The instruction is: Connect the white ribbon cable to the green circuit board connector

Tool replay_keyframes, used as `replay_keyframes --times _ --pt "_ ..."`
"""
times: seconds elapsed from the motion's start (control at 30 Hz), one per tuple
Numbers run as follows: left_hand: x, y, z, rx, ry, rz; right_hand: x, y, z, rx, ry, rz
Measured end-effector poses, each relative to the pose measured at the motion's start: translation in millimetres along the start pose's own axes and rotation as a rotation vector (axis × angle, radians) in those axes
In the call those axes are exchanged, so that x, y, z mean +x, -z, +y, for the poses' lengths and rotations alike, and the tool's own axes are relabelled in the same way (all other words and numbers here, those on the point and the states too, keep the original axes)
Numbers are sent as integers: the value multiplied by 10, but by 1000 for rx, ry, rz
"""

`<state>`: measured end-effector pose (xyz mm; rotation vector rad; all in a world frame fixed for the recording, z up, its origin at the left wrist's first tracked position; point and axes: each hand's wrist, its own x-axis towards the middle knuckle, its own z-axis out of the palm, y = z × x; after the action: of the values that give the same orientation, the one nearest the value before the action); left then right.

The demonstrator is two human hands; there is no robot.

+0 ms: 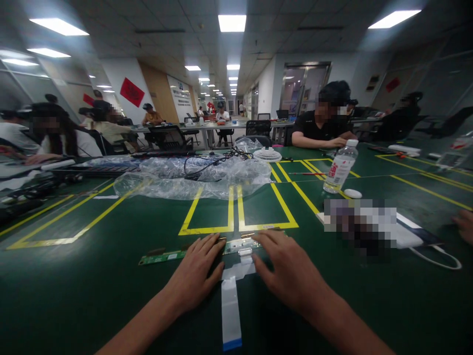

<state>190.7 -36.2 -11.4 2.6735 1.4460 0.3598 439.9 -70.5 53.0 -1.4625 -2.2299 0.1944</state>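
A long, narrow green circuit board (162,257) lies on the dark green table in front of me. My left hand (199,266) rests over its middle-left part, fingers stretched out and touching the board. Over the right part lies my right hand (283,259), fingers spread, the thumb apart and beside a small connector (245,252) on the board's near edge. A white flat ribbon cable (231,313) runs from that connector toward me, bends between my hands and ends in a blue tip. Both hands cover parts of the board.
Crumpled clear plastic wrap (207,175) with black cables lies beyond the yellow tape rectangles (268,228). At right stand a labelled bottle (340,167), a white cap-like disc (353,194) and a device with a white cable (443,254). Another person's hand (464,226) shows at the right edge.
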Motion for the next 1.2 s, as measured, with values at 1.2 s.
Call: replay_keyframes --times 1.2 --pt "-420 823 -1451 201 739 -205 -218 -355 13 114 142 -70"
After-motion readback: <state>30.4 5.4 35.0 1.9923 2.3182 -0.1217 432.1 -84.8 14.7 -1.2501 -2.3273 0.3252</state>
